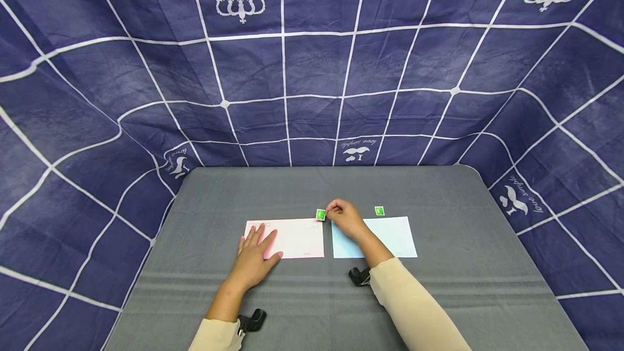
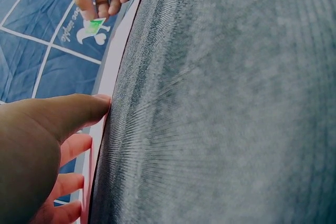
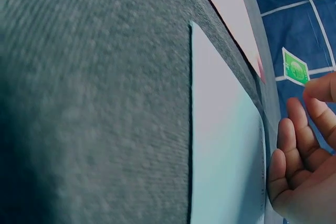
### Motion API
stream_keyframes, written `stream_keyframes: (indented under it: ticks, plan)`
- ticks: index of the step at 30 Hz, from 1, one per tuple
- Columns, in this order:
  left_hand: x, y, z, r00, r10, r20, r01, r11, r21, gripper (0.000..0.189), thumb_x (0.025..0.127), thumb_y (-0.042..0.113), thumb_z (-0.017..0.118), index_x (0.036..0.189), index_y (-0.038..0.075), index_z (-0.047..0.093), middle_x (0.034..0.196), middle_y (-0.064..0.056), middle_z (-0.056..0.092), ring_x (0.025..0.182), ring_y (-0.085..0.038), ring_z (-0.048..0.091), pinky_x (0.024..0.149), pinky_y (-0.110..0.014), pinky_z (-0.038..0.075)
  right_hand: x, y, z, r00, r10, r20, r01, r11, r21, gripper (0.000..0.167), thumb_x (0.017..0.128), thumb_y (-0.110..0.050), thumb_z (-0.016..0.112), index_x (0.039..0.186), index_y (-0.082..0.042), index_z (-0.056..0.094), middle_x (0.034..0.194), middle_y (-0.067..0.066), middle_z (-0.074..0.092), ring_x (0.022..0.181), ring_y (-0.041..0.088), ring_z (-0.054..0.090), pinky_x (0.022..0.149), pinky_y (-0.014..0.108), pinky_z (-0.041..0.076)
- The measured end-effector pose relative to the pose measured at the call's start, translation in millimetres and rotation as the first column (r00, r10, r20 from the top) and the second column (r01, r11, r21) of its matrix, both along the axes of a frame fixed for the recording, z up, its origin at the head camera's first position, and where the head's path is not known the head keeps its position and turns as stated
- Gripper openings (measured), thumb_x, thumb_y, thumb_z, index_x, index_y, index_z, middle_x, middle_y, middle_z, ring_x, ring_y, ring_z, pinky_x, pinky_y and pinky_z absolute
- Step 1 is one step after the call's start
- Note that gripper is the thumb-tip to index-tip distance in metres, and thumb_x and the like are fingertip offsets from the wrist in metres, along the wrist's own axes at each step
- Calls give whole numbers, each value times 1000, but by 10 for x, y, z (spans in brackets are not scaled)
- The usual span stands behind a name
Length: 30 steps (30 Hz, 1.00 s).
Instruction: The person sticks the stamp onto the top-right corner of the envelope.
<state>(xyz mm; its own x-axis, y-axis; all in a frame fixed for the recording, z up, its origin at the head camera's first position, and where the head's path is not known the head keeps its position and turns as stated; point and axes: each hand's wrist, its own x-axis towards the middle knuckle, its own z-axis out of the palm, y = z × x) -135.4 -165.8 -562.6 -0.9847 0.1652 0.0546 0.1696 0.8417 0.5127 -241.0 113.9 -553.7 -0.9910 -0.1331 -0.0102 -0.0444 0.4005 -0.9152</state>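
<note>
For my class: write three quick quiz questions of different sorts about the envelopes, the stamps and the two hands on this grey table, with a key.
1. True or false: the left hand rests flat on the pink envelope.
2. What does the right hand pinch? A) a green stamp B) a pen C) a coin
3. Fill in: the second green stamp lies on the table just above the ____ envelope's top edge.

Key
1. True; its fingers lie straight on the envelope's left end.
2. A; the pinched green stamp is at the pink envelope's top right corner.
3. Blue; the blue envelope.
</note>
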Motion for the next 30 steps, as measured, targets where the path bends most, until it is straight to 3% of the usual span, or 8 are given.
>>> stream_keyframes:
  ticks: [16, 30]
  plan:
    - [5, 9, 0, 1000, 5, 5, -5, 1000, -3, 62, 92, 37, 71, 146, 12, 54, 161, -24, 35, 153, -47, 22, 118, -72, 15, 45, -126, 11, 999, 38, -10, -38, 999, 10, 5, 86, -5, 66, 89, -3, 68, 71, -8, 53, 66, 5, 47, 61, 16, 37]
    - [-9, 2, -28, 1000, 10, -10, -10, 1000, -11, 62, 92, 37, 71, 146, 12, 55, 161, -23, 35, 153, -47, 22, 118, -72, 15, 96, -208, 63, 997, 75, -6, -74, 994, 80, 4, 88, -10, 68, 89, -6, 68, 76, 1, 65, 63, 8, 55, 58, 21, 44]
